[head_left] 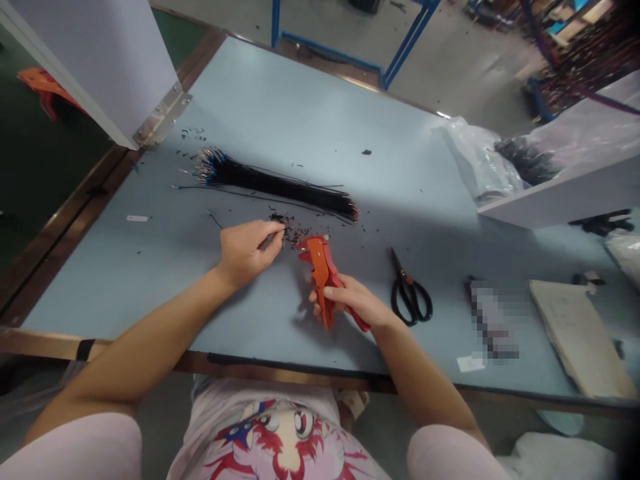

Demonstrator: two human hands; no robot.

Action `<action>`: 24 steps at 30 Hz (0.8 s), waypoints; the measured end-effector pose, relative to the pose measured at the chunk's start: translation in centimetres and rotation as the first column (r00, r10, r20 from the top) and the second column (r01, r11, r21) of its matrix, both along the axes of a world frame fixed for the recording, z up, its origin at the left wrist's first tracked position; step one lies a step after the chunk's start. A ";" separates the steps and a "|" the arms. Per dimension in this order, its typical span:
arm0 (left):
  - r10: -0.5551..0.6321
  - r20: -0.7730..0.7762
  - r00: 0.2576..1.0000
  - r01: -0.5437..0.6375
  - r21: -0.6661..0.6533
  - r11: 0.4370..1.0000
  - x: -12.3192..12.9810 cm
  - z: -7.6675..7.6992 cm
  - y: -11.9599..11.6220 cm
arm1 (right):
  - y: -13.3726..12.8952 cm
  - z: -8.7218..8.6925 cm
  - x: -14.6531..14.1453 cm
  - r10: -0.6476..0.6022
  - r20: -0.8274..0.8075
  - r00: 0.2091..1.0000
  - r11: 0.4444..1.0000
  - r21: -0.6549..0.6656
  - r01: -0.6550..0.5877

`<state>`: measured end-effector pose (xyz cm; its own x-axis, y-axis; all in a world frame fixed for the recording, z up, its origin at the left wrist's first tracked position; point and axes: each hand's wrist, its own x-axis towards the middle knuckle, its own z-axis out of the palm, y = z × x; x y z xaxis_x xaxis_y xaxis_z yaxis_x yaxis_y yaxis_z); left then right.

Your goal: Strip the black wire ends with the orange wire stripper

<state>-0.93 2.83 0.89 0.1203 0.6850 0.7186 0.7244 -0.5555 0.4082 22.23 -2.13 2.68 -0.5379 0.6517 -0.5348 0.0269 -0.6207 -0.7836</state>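
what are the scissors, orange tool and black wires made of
Orange tool: smooth, bright colour suggests plastic or painted metal. Scissors: dark blades look metal; smooth black handles, likely plastic. Black wires: probably matte plastic sheathing, metallic glints at tips.

Left hand (253,248) plus right hand (353,299) made two | wire stripper (320,267) numbered one | scissors (407,281) numbered one pair | wire bundle (280,187) numbered one | black scraps (278,218) were too many to count

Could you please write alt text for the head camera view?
A person's right hand grips an orange-and-red plier-like tool while the left hand pinches a thin dark wire. On the pale blue table lie a bundle of black wires and black-handled scissors.
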 end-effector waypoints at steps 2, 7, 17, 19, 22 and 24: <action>-0.005 0.008 1.000 0.005 -0.002 1.000 -0.1 0.0 0.0 | -0.2 0.6 0.1 0.091 0.056 0.994 0.993 0.069 -0.094; -0.020 0.019 1.000 0.020 -0.004 1.000 -0.1 0.0 0.0 | -0.3 1.7 0.7 0.242 0.337 0.910 0.947 0.123 -0.297; -0.021 0.013 1.000 0.021 -0.015 1.000 -0.2 -0.3 0.0 | 0.1 1.9 1.2 0.218 0.379 0.899 0.945 0.147 -0.292; -0.013 0.006 1.000 0.013 -0.027 1.000 -0.2 -0.4 0.1 | 0.2 1.7 1.2 0.187 0.366 0.912 0.954 0.154 -0.257; -0.012 0.022 1.000 0.013 -0.041 0.999 -0.2 -0.4 0.0 | 0.3 1.0 1.1 0.093 0.307 0.947 0.984 0.119 -0.135; -0.014 0.061 0.998 0.018 -0.059 0.998 0.1 -0.2 -0.1 | 0.4 0.4 1.0 0.017 0.100 0.995 0.997 0.067 -0.024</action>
